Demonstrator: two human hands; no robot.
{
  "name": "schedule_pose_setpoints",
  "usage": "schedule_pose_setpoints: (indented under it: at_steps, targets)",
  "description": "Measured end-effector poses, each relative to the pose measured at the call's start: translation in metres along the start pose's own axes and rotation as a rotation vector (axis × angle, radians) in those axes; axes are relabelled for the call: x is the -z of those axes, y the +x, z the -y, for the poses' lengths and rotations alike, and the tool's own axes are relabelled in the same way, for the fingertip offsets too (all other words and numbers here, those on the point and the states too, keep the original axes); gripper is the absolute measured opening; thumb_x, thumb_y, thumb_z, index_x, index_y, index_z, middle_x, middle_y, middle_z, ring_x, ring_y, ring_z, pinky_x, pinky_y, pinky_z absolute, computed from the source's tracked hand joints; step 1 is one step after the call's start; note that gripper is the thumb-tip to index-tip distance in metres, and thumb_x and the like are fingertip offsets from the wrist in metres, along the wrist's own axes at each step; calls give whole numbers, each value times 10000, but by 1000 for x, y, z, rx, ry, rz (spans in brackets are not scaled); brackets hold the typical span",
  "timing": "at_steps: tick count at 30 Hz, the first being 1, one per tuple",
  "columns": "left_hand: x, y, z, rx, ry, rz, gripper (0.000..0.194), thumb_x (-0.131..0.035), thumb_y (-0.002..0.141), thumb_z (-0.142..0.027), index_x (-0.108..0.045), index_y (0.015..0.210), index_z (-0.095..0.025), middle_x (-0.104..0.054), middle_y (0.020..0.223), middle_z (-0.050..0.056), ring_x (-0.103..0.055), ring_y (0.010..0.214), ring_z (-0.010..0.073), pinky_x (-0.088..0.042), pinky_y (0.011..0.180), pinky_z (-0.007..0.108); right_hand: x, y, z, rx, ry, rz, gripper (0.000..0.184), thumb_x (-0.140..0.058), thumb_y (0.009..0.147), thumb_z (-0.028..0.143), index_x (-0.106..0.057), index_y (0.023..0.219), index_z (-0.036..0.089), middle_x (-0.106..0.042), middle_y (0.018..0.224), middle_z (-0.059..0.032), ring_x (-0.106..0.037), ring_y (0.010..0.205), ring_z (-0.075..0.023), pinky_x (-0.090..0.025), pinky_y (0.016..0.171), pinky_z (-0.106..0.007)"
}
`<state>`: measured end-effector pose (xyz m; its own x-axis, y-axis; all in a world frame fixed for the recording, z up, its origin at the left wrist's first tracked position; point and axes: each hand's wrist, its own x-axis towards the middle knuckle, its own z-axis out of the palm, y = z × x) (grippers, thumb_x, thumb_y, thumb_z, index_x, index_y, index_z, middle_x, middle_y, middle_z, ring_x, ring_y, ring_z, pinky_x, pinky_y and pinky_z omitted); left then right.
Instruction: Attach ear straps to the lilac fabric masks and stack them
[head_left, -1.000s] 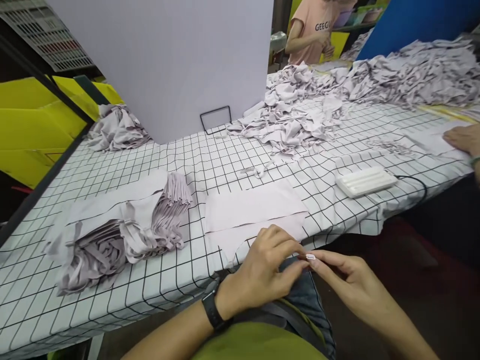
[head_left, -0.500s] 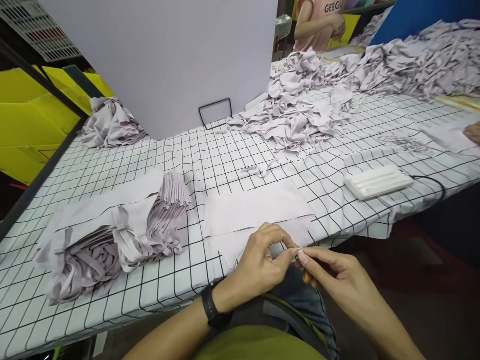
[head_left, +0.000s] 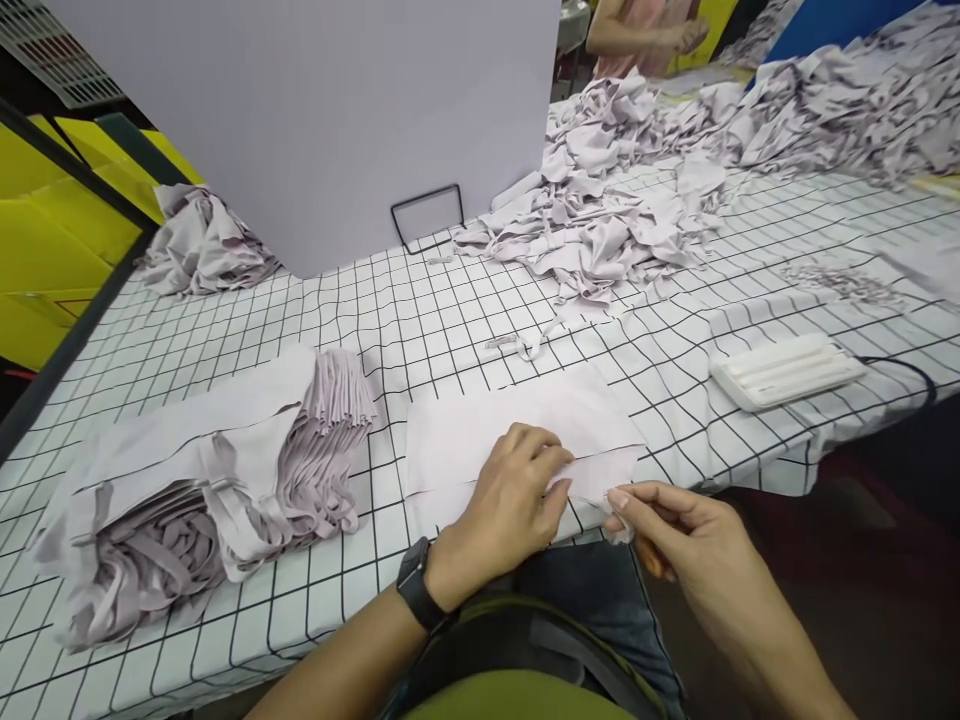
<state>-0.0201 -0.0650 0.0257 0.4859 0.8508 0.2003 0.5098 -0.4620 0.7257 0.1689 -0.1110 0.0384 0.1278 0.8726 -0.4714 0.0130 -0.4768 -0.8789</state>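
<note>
A flat piece of pale pinkish-grey fabric with a dark seam line lies at the table's near edge. My left hand, with a black watch on the wrist, rests on it, fingers bent and a little apart, holding nothing. At the fabric's near right corner, my right hand pinches a small bunched end of the cloth between thumb and forefinger. Something orange shows under its curled fingers, mostly hidden. To the left sits a thick stack of similar folded pieces with looped straps hanging out in front.
A white power strip with a black cord lies to the right. Loose cloth is heaped behind, beside a large grey panel on a black wire stand. A co-worker's hands appear at the back. Checked cloth covers the table.
My hands have parted: the left has let go of the small cloth end and moved left onto the fabric. The right still pinches the end, slightly farther right.
</note>
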Motion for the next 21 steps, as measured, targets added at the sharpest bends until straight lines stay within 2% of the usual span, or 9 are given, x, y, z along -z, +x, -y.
schedule_pose_setpoints:
  at_steps: [2, 6, 9, 12, 16, 21]
  targets:
    - [-5, 7, 6, -7, 164, 15, 167, -619, 919, -136, -662, 1079, -156, -661, 1088, 99, -554, 1027, 261, -501, 860, 419, -3, 5, 1, -16, 37, -51, 412, -881, 673, 540, -782, 772, 153, -711, 662, -67, -414, 418, -79, -301, 385, -230]
    - [-13, 18, 14, -12, 311, 26, 100, -596, 919, -116, -675, 908, -177, -664, 982, 72, -562, 918, 242, -467, 765, 395, -11, 13, 4, -36, 91, -84, 413, -890, 649, 536, -777, 716, 145, -569, 478, -10, -407, 435, -94, -311, 412, -231]
    - [-14, 22, 17, -3, 283, -16, 140, -584, 929, -110, -676, 850, -181, -675, 930, 57, -574, 886, 227, -446, 742, 389, -17, 18, 7, -56, 108, -92, 440, -896, 602, 555, -748, 634, 142, -537, 446, -8, -403, 426, -94, -298, 402, -231]
    - [-15, 21, 19, -11, 215, -76, 162, -580, 957, -148, -682, 836, -185, -689, 900, 51, -583, 863, 212, -436, 744, 392, -22, 22, 8, -51, 121, -114, 442, -881, 612, 561, -720, 596, 149, -485, 405, 11, -388, 402, -92, -281, 391, -231]
    - [-16, 18, 19, -62, 172, -121, 165, -578, 958, -140, -678, 832, -179, -699, 893, 44, -587, 872, 204, -416, 764, 395, -26, 29, 5, -31, 160, -120, 431, -871, 647, 555, -709, 620, 156, -498, 418, 19, -374, 383, -84, -293, 380, -229]
    - [-20, 18, 17, -97, 159, -142, 169, -574, 953, -143, -666, 815, -175, -697, 865, 39, -576, 859, 205, -405, 765, 396, -30, 31, 10, -48, 202, -129, 436, -900, 608, 531, -668, 559, 165, -493, 420, 23, -370, 374, -76, -308, 365, -222]
